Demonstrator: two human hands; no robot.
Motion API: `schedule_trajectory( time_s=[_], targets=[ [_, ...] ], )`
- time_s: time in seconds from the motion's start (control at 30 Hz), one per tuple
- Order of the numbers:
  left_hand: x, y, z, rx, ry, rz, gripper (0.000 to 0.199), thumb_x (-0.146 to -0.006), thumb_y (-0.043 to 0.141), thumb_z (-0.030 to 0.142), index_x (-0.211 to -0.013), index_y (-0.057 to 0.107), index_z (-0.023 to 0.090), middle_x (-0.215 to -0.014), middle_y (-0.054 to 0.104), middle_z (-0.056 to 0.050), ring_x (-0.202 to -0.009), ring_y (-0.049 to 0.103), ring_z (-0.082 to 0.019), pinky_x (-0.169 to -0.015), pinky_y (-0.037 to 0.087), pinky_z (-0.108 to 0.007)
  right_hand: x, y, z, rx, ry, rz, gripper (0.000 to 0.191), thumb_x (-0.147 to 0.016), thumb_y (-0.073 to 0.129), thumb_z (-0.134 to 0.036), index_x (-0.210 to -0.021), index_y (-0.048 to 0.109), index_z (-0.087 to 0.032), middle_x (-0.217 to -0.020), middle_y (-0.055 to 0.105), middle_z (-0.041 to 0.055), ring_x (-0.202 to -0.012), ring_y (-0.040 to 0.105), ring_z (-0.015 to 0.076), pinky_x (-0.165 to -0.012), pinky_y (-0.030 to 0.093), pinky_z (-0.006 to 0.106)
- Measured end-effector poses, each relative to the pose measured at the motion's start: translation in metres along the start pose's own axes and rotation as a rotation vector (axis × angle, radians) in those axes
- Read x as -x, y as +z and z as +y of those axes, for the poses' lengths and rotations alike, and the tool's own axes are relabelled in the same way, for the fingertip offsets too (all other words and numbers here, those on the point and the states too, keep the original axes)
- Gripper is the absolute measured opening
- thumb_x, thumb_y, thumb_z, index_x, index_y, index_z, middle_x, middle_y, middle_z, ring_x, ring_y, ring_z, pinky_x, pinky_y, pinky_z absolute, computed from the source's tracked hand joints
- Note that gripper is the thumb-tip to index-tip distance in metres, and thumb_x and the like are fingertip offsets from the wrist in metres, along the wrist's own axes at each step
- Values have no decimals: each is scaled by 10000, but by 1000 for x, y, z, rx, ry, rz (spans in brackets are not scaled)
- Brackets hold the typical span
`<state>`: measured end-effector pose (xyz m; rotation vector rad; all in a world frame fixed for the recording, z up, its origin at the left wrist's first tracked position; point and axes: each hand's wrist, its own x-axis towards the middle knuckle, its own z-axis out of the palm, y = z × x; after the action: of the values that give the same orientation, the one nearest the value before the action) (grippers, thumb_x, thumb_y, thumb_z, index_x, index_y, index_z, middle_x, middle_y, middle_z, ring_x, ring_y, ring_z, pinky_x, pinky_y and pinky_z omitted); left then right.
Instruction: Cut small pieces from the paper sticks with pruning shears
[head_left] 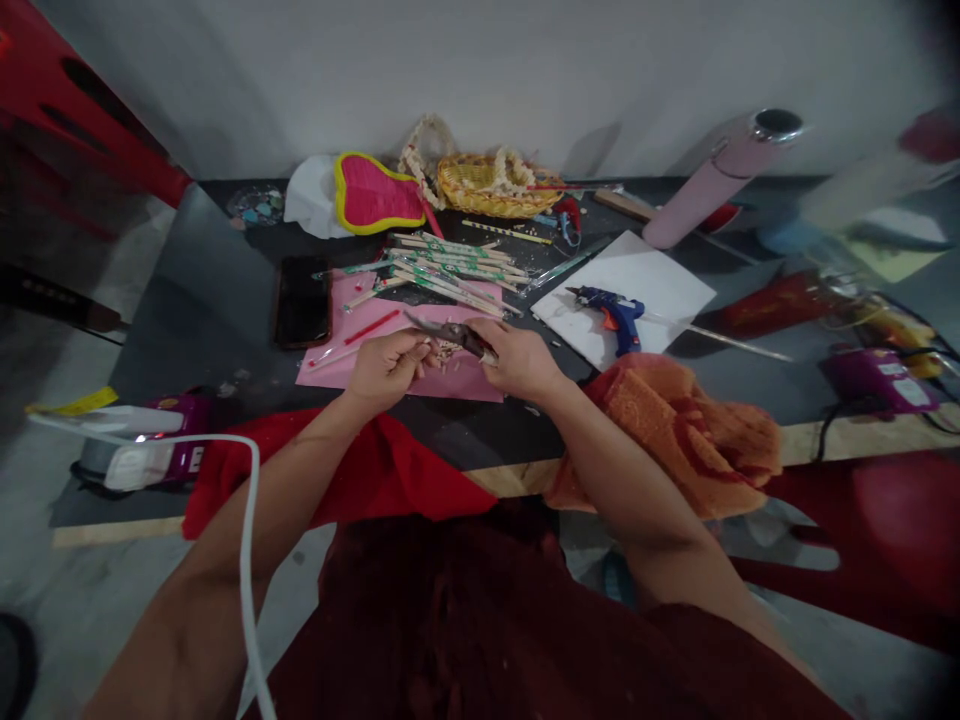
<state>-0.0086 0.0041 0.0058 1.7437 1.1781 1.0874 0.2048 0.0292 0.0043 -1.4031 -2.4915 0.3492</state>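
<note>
My right hand (519, 355) is closed round the handles of a pair of cutting shears (457, 335), whose blades point left over a pink sheet (480, 385). Facing it, my left hand (391, 368) is closed in a pinch; a small pale piece shows at its fingertips, too small to name. Between the hands, short cut pale bits (448, 352) lie on the sheet. Just beyond are several wooden chopsticks in printed green wrappers (450, 262). A red stick (373, 326) rests on the sheet beside my left hand.
A phone (304, 300) lies at left, a blue glue gun (611, 312) on a white board (675, 285) at right. Behind stand a yellow basket (469, 190) and a pink flask (720, 180). Red cloth (405, 470) and an orange towel (667, 430) overhang the front edge. A white cable (246, 540) crosses my left arm.
</note>
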Motion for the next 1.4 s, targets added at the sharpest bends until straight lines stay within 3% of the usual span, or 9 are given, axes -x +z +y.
schedule_trajectory(
  time_s=[0.07,0.2,0.4,0.53,0.77,0.97,1.1,1.27,1.4],
  targets=[
    [-2,-1,-4,2,12,11,308,-890,508,367,-752,671,144,-656,669,-36,-485,556,-73,-475,438,-182,1,1,-1,-21,-5,-26,525,-804,465,-217,-1330,446,-225,-1161,649,61,-921,637,245,-776,499,347],
    [-5,0,-8,130,-65,3,315,-886,513,409,-816,659,139,-654,658,-35,-438,530,-67,-426,419,-179,0,5,2,-51,-31,44,547,-782,487,-195,-1326,454,-248,-1289,576,32,-1041,607,239,-841,495,336],
    [-6,2,-7,180,-121,81,295,-870,542,422,-878,643,146,-675,659,-23,-435,517,-47,-423,412,-157,-5,6,15,-29,133,129,511,-847,520,-358,-1342,447,-253,-1282,570,66,-1052,595,264,-864,493,376],
    [-7,2,-7,217,-137,124,283,-868,546,416,-879,638,148,-670,652,-19,-446,507,-48,-424,406,-158,-8,4,28,-2,250,148,645,-822,546,-538,-1367,413,-221,-1231,578,124,-1036,588,304,-823,493,428],
    [-8,5,-11,289,-171,154,268,-853,574,392,-950,619,147,-718,630,-15,-460,500,-39,-427,399,-161,-8,6,53,71,379,196,667,-797,551,-585,-1337,442,-209,-1160,588,147,-991,581,329,-764,491,449],
    [-9,9,-19,330,-203,180,257,-860,557,355,-1026,582,160,-809,632,-28,-494,505,-35,-434,397,-147,-7,4,51,120,300,272,471,-857,500,-430,-1252,547,-177,-1175,567,155,-1088,479,332,-864,449,506],
    [-10,10,-20,369,-211,242,226,-856,549,337,-997,601,168,-764,627,-16,-473,488,-34,-405,353,-146,-8,4,41,129,205,348,383,-905,413,-351,-1217,584,-209,-1223,548,123,-1139,434,315,-911,407,521],
    [-15,5,-24,475,-201,357,226,-851,559,330,-1016,606,182,-692,611,15,-411,425,-24,-371,300,-166,-21,9,25,126,77,224,366,-908,390,-287,-1192,597,-185,-1207,579,113,-1140,442,288,-921,405,482],
    [-21,2,-33,548,-249,416,180,-867,540,239,-1043,553,203,-694,622,39,-411,424,-21,-395,329,-171,-53,10,5,174,28,160,373,-916,396,-305,-1222,576,-193,-1197,597,118,-1120,472,290,-943,392,481]
  ],
)
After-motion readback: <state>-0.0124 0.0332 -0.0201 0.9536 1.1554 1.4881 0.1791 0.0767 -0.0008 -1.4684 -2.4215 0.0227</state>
